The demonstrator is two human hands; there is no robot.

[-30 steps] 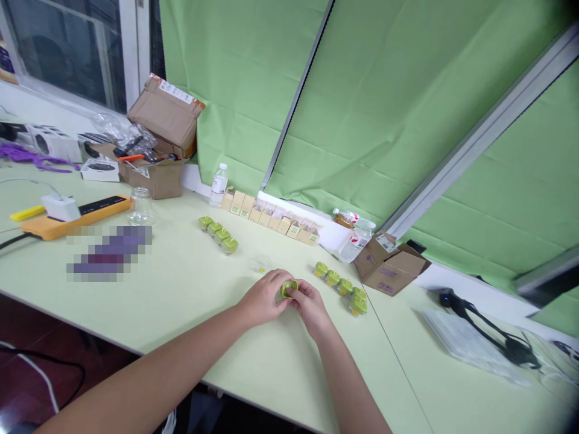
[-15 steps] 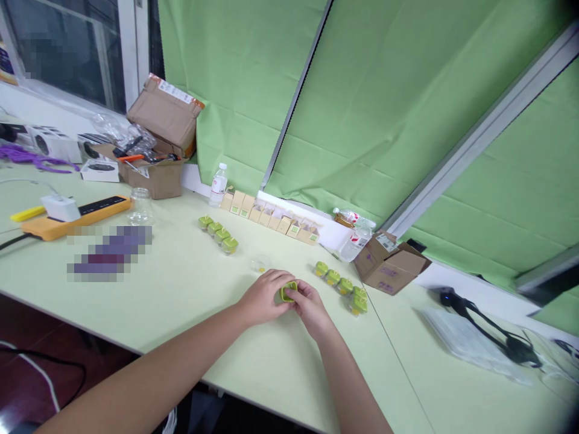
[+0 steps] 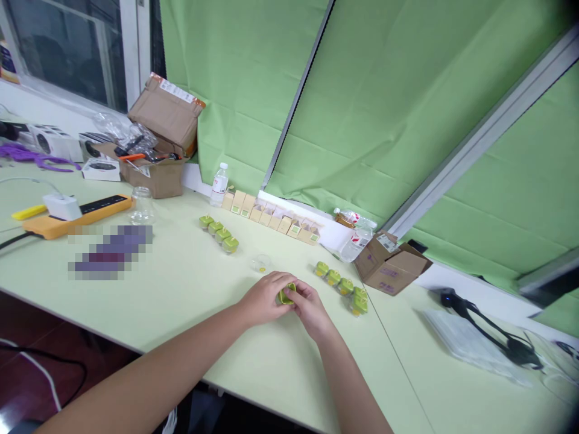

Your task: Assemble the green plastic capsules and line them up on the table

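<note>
Both of my hands meet over the middle of the table around a small square green lid [image 3: 286,295] with a pale rim. My left hand [image 3: 266,298] curls round its left side, and my right hand [image 3: 310,307] grips the right side with the thumb pressed onto it. Whether a clear cup is under the lid is hidden by my fingers. Just beyond my hands lies a small clear cup [image 3: 261,263] with a bit of yellow in it. Similar clear containers with green lids stand in a row to the left [image 3: 218,233] and another to the right [image 3: 340,283].
Small cardboard boxes [image 3: 271,216] line the back edge between a water bottle [image 3: 219,184] and bottles lying on the right [image 3: 357,241]. Cartons stand at left [image 3: 163,181] and right [image 3: 389,265]. A power strip [image 3: 81,217] and glass jar [image 3: 142,206] are at left; a black headset [image 3: 488,331] is at right.
The green lid has tilted and shifted slightly to the left between my hands. Both hands stay closed around it in nearly the same place.
</note>
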